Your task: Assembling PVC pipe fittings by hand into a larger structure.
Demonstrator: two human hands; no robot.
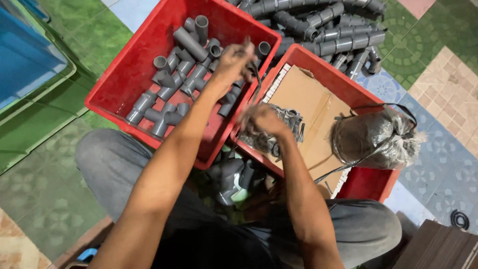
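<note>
Left hand (234,62) over grey pipe fittings (174,74), red crates (114,94)

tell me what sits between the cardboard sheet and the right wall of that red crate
A bundle wrapped in clear plastic lies there, resting partly on the cardboard sheet inside the right red crate. The head view shows it.

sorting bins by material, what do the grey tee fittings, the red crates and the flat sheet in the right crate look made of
Grey tee fittings: likely rigid plastic, matte, moulded sockets. Red crates: glossy moulded plastic, by the sheen. Flat sheet: brown cardboard, dull with creases.
</note>
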